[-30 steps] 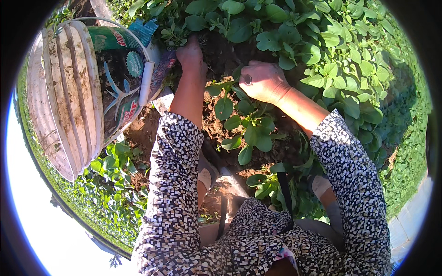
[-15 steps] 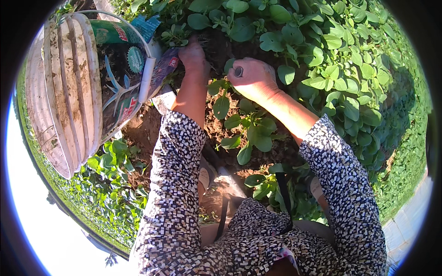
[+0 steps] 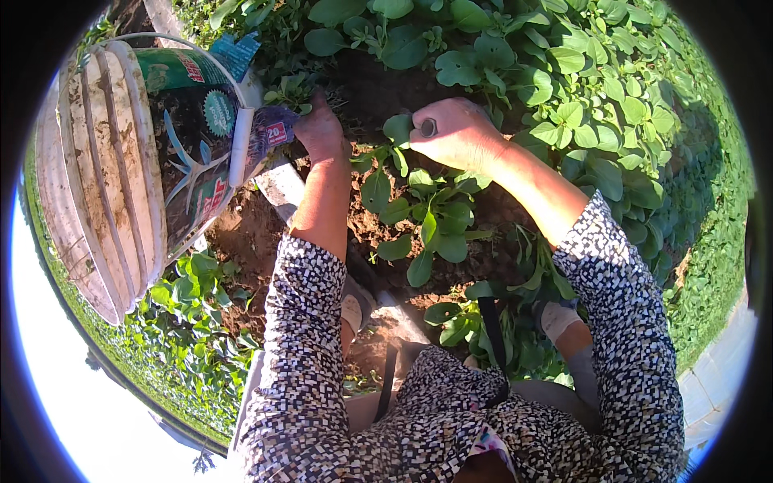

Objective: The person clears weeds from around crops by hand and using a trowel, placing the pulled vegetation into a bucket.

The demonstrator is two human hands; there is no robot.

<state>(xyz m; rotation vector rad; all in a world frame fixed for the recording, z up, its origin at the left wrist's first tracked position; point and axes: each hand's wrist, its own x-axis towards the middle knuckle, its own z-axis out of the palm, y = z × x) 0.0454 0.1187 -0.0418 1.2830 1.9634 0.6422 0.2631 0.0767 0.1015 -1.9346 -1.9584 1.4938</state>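
My left hand (image 3: 320, 133) is closed with the thumb up, beside the mouth of a white bucket (image 3: 97, 177). A small leafy weed (image 3: 295, 90) stands at its fingertips, and the hand seems to grip it; its lower part is hidden. My right hand (image 3: 459, 135) makes a fist over the bed. Out of the fist shows the round grey butt of what looks like a handle (image 3: 429, 127); the rest is hidden. Just left of the fist, a green leaf (image 3: 398, 130) touches or nearly touches it. Below stands a broad-leaved green plant (image 3: 439, 229) in brown soil.
The bucket lies tilted at the left, a printed plastic bag (image 3: 193, 121) at its mouth and a wire handle with a white grip (image 3: 241, 147) across it. Dense leafy greens (image 3: 580, 113) cover the right. My shoes (image 3: 555, 320) rest among the plants.
My left hand has drawn back toward me and nearer the bucket, the small weed moving with it. My right fist stays closed and sits slightly further right; the view has shifted a little.
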